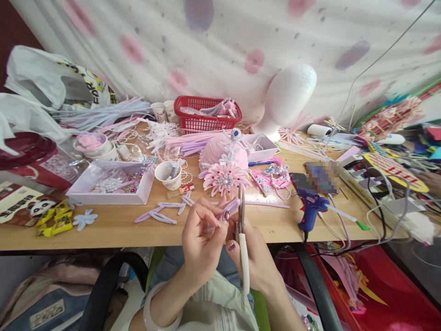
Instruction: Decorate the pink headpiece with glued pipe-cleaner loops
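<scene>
My left hand (pixel 205 236) is closed on a lilac pipe cleaner (pixel 234 207), pinched between thumb and fingers. My right hand (pixel 257 257) grips a pair of white-handled scissors (pixel 244 257), whose blades point up right beside the pipe cleaner's end. Whether the blades touch it I cannot tell. Just beyond my hands sits a pink pipe-cleaner flower (pixel 225 179) with red gems and pearls, in front of a ball of pink yarn (pixel 215 154). Bent pale lilac pipe-cleaner pieces (pixel 156 215) lie on the table left of my hands.
A white tray of beads (pixel 144 191) and a paper cup (pixel 168 177) stand to the left. At the right are a blue glue gun (pixel 310 207) with cables and a phone (pixel 322 177). Behind stand a red basket (pixel 206 123) and a white foam head (pixel 291 96).
</scene>
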Demonstrator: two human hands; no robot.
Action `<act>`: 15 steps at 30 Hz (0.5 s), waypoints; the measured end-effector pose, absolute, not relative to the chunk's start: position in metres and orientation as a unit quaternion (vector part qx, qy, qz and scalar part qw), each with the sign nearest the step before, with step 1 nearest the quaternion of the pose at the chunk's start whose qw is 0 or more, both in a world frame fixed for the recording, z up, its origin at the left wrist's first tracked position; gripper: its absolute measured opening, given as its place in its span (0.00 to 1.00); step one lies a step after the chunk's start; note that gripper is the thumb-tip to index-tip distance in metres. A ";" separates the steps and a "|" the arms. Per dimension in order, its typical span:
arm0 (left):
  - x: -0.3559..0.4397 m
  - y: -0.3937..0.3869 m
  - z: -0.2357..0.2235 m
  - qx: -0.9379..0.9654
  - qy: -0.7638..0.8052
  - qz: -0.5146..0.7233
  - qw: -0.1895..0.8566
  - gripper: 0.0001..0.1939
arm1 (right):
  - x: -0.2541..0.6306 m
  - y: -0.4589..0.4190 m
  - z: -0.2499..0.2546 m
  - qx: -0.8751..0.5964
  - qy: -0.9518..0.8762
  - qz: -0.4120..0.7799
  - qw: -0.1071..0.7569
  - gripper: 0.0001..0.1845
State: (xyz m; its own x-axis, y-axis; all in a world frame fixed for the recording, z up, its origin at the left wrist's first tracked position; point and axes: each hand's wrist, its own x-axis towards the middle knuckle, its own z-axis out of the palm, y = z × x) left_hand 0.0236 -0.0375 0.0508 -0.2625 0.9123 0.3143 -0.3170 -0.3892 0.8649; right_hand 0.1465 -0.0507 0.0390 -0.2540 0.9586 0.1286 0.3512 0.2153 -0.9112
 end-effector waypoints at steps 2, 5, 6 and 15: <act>0.023 -0.038 0.051 0.431 0.348 0.712 0.432 0.14 | 0.148 -0.052 0.040 -0.488 -0.685 0.392 0.373 0.22; 0.023 -0.038 0.051 0.431 0.354 0.708 0.433 0.15 | 0.149 -0.053 0.042 -0.492 -0.685 0.392 0.367 0.20; 0.023 -0.038 0.051 0.432 0.354 0.708 0.432 0.15 | 0.149 -0.053 0.043 -0.492 -0.685 0.395 0.365 0.20; 0.022 -0.037 0.048 0.457 0.332 0.714 0.413 0.14 | 0.150 -0.054 0.042 -0.494 -0.699 0.373 0.358 0.17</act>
State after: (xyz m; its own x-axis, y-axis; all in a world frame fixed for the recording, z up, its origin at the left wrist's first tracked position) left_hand 0.0220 -0.0367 0.0480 -0.2400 0.8938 0.3789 -0.2866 -0.4382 0.8520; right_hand 0.1500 -0.0543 0.0423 -0.2563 0.9574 0.1328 0.4232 0.2346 -0.8751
